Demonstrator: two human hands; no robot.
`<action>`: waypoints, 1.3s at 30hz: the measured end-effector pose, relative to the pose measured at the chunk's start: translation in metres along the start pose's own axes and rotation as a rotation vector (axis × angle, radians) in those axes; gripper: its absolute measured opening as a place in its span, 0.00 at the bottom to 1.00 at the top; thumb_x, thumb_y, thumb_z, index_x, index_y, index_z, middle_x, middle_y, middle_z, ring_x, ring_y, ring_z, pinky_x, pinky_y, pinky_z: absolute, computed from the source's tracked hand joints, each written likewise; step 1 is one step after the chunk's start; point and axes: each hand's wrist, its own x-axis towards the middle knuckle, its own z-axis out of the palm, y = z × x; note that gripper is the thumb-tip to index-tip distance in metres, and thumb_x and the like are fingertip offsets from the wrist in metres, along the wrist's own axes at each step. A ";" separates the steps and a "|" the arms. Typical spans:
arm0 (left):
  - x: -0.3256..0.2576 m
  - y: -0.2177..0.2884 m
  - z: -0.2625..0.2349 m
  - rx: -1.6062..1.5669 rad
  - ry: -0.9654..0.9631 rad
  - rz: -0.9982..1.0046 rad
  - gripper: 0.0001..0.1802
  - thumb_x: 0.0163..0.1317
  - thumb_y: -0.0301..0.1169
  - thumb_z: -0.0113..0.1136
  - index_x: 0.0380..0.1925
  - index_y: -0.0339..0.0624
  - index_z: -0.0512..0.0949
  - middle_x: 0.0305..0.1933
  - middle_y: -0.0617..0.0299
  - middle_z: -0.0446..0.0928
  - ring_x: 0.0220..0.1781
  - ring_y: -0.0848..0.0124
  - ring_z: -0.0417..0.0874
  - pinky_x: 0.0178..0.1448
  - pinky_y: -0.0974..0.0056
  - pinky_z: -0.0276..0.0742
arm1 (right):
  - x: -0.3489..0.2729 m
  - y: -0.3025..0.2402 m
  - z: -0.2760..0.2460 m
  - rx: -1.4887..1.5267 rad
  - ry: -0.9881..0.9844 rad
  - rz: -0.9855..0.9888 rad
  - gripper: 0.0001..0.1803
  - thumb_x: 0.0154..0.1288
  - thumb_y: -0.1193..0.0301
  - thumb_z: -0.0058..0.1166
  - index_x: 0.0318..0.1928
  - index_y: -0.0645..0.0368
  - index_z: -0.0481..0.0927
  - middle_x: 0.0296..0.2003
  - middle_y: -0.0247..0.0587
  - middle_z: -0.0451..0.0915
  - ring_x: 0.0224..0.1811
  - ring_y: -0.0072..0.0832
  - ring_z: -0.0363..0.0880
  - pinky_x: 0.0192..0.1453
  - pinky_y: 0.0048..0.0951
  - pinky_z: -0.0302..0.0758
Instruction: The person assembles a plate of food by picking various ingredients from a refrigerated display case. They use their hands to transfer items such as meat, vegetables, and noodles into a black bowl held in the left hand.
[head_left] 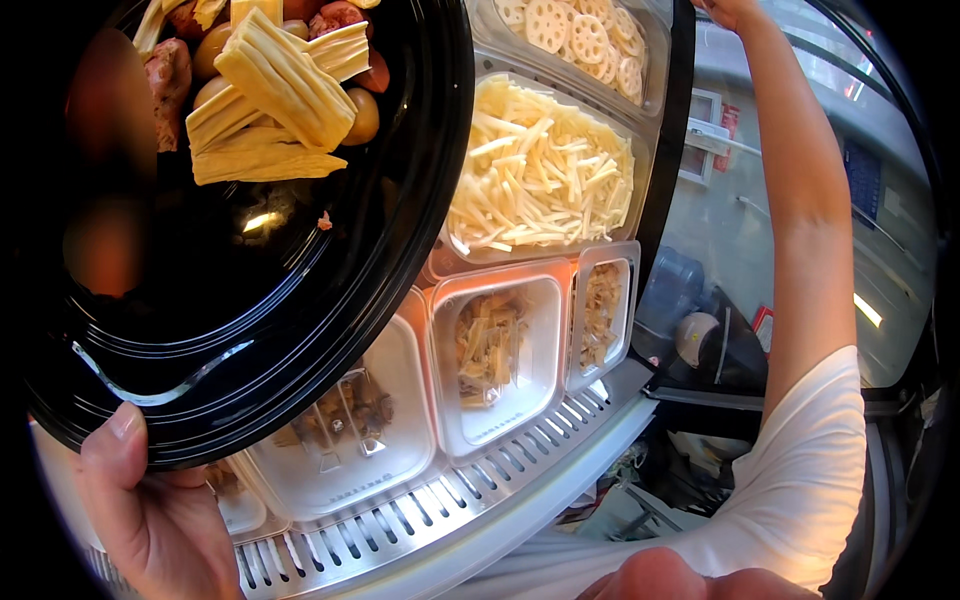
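Note:
My left hand (165, 525) grips the near rim of a large round black tray (420, 215), thumb on top and fingers underneath. On the tray's far part lie folded yellow tofu skin sticks (285, 85), with brown eggs (362, 117) and reddish-brown meat pieces (167, 90) around them. The near part of the tray is bare except for a small crumb. My right arm reaches up to the top edge, where my right hand (730, 10) is closed on the dark-framed edge of a glass door (672, 150). Part of that hand is cut off by the picture's edge.
Beside the tray, a lit display case holds a clear container of pale shredded strips (545, 165) and one of sliced lotus root (585, 40). Nearer stand white tubs of brown food (490, 345), some under the tray. A slotted metal ledge (450, 490) runs along the front.

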 end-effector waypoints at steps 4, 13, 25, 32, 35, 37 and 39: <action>-0.010 -0.007 0.000 0.017 0.085 0.014 0.06 0.74 0.29 0.57 0.44 0.38 0.79 0.45 0.57 0.84 0.49 0.71 0.88 0.59 0.62 0.87 | 0.013 -0.024 0.011 0.433 0.116 0.192 0.09 0.78 0.67 0.56 0.51 0.55 0.83 0.40 0.38 0.85 0.39 0.29 0.86 0.44 0.34 0.82; -0.012 -0.019 -0.003 0.109 0.071 0.051 0.06 0.75 0.29 0.56 0.44 0.38 0.77 0.45 0.57 0.82 0.51 0.72 0.85 0.61 0.62 0.84 | -0.011 -0.053 0.026 0.496 0.113 0.015 0.09 0.76 0.68 0.59 0.50 0.58 0.82 0.41 0.38 0.84 0.40 0.31 0.85 0.47 0.34 0.82; -0.012 -0.016 0.030 0.081 -0.004 0.039 0.11 0.75 0.31 0.56 0.40 0.35 0.82 0.43 0.54 0.84 0.48 0.68 0.88 0.60 0.61 0.87 | -0.041 -0.051 0.041 0.424 0.234 0.049 0.07 0.75 0.73 0.56 0.46 0.64 0.83 0.39 0.45 0.86 0.41 0.36 0.87 0.47 0.37 0.82; -0.002 -0.020 0.033 -0.125 -0.135 -0.016 0.08 0.73 0.27 0.55 0.47 0.34 0.78 0.45 0.54 0.82 0.47 0.67 0.88 0.61 0.56 0.87 | -0.129 -0.181 0.049 -0.551 0.276 -0.456 0.13 0.67 0.71 0.59 0.52 0.58 0.83 0.40 0.47 0.84 0.41 0.41 0.82 0.45 0.38 0.79; -0.001 -0.020 0.032 -0.025 -0.170 0.015 0.10 0.71 0.29 0.57 0.46 0.34 0.79 0.44 0.52 0.83 0.46 0.65 0.88 0.58 0.55 0.86 | -0.153 -0.208 0.060 0.527 0.204 -0.039 0.19 0.78 0.61 0.58 0.57 0.65 0.81 0.41 0.42 0.83 0.32 0.22 0.72 0.35 0.21 0.71; -0.003 -0.016 0.034 0.004 -0.205 0.041 0.12 0.70 0.31 0.58 0.46 0.33 0.79 0.43 0.51 0.83 0.45 0.63 0.88 0.56 0.55 0.85 | -0.193 -0.278 0.111 0.497 0.278 -0.107 0.18 0.80 0.64 0.57 0.56 0.67 0.81 0.38 0.39 0.81 0.27 0.17 0.66 0.29 0.17 0.65; -0.005 -0.016 0.031 0.024 -0.223 0.062 0.13 0.69 0.33 0.59 0.46 0.33 0.80 0.42 0.49 0.84 0.44 0.61 0.88 0.54 0.55 0.85 | -0.212 -0.311 0.136 0.436 0.211 -0.162 0.19 0.79 0.62 0.57 0.57 0.66 0.81 0.38 0.38 0.80 0.26 0.16 0.65 0.28 0.16 0.64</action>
